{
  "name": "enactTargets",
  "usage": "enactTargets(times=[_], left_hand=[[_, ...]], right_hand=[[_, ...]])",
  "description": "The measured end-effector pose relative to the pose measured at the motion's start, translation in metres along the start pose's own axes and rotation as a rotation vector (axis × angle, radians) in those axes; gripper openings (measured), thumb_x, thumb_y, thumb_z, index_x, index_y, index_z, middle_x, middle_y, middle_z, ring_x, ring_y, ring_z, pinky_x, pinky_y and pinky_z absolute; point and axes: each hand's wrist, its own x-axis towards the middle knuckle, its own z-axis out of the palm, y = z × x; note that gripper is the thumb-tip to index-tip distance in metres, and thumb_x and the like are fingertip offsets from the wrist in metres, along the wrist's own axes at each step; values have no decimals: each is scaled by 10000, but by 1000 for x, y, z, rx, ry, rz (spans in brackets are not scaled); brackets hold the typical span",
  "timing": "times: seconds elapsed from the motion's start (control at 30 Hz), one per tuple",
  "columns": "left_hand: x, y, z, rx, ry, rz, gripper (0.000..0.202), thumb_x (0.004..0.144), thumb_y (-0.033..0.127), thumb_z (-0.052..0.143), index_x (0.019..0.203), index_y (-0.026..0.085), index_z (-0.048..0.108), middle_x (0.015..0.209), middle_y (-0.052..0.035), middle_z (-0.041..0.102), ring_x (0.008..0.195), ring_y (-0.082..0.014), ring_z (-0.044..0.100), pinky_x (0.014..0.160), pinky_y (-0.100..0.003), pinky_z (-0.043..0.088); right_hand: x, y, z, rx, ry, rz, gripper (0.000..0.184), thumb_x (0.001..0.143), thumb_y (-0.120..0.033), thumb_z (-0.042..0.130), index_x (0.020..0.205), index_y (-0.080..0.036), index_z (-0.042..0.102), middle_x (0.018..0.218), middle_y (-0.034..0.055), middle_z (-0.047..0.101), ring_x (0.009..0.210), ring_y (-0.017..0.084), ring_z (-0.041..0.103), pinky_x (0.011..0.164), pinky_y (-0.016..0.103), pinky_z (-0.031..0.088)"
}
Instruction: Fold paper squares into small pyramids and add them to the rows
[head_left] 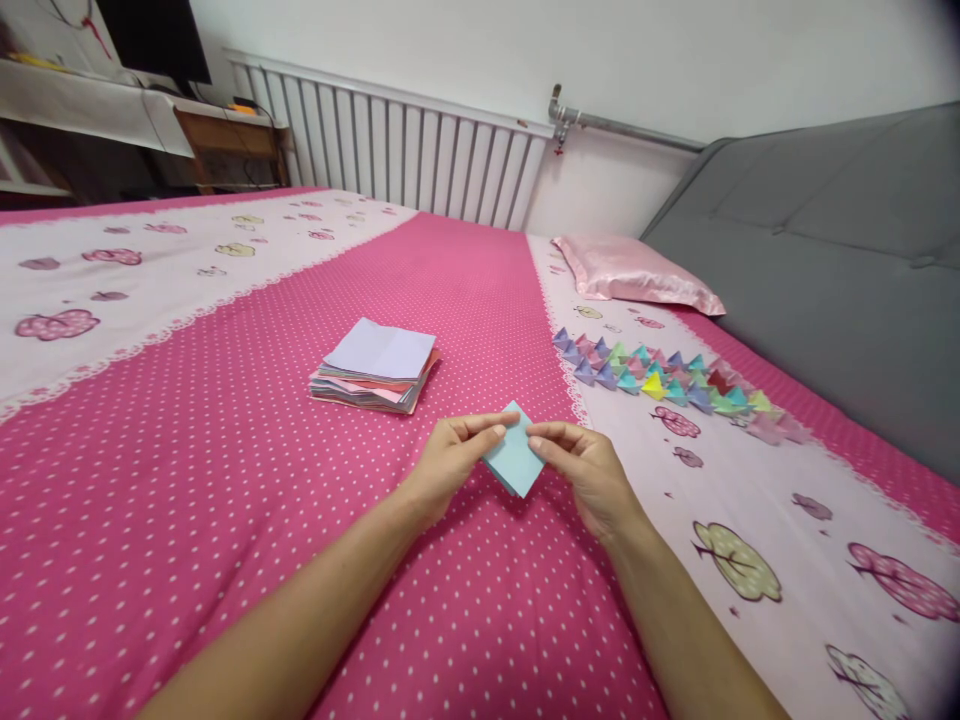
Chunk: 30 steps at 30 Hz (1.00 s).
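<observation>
Between my two hands is a light blue folded paper [517, 460], a small layered square held with one corner pointing up. My left hand [452, 455] pinches its left edge between thumb and fingers. On the opposite side, my right hand [581, 462] grips the right edge the same way. A stack of coloured paper sheets [379, 352], lilac on top, lies on the bed beyond my left hand. Rows of small folded paper boats [654, 385] in several colours stand on the bed to the right, past my right hand.
Everything lies on a bed with a pink dotted cover [300, 480]. A pink pillow [637, 275] rests near the grey headboard [817, 230]. At the back are a white radiator [397, 140] and, left, a desk [97, 115] with a monitor [157, 40].
</observation>
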Motion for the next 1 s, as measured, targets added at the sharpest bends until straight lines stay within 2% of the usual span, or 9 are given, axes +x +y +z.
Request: enactTargets(times=[0.13,0.27,0.33,0.43,0.6,0.7,0.8,0.9,1.0], left_hand=[[1,-2,2,136,21,-11,291,678,240,665,943,123,700,817,-83,705,628,-118,578,629,-267,440],[1,-4,2,129,0,-44,302,664,212,675,952,122,697,789,-79,701,601,-110,576,612,-261,438],[1,-5,1,111,-27,-61,321,666,208,676,975,124,690,774,-79,700,597,-110,579,619,-265,443],[1,-7,0,88,-73,-78,341,658,192,680,993,126,684,767,-76,699,592,-105,578,622,-260,442],[2,-11,1,146,-109,-109,421,634,153,676,1052,105,651,831,-81,692,625,-118,584,639,-267,454],[5,-16,-2,378,-121,-88,522,642,102,630,1162,104,576,943,-100,675,714,-156,602,673,-291,469],[6,-22,-9,811,-106,70,518,645,92,598,1160,139,574,1087,-114,625,926,-229,583,817,-366,455],[5,-25,-15,1220,-102,259,449,689,172,598,1137,151,583,1246,-140,516,1144,-273,467,972,-401,357],[2,-26,-17,1442,-168,278,493,777,275,535,1252,154,482,1369,-165,387,1267,-294,336,1024,-428,288]], right_hand=[[0,1,2,-12,-31,-31,275,558,-289,774,737,-152,616,642,-1,651,604,130,592,617,269,464],[-2,0,1,4,-86,42,386,602,-303,765,906,-164,571,521,-63,588,510,98,563,561,224,432],[-2,0,1,2,-107,79,405,635,-343,742,957,-156,582,565,-36,623,541,112,588,580,235,443],[-2,2,3,-4,-90,106,356,646,-409,716,860,-138,629,651,20,671,567,135,610,574,254,453],[1,8,3,-57,-41,89,319,619,-409,724,768,-136,649,619,23,666,529,142,596,532,260,447],[6,19,-1,-119,-43,84,306,628,-365,707,818,-133,648,642,29,675,556,149,610,556,268,458],[12,31,-5,-287,-97,7,291,674,-284,642,927,-141,631,696,28,678,600,152,623,579,273,471],[14,36,-6,-530,-111,-113,346,710,-205,581,1053,-162,591,805,42,671,663,154,622,603,283,488],[12,32,-4,-820,-120,-274,368,730,-153,556,1095,-183,588,974,75,637,779,165,597,710,320,489]])
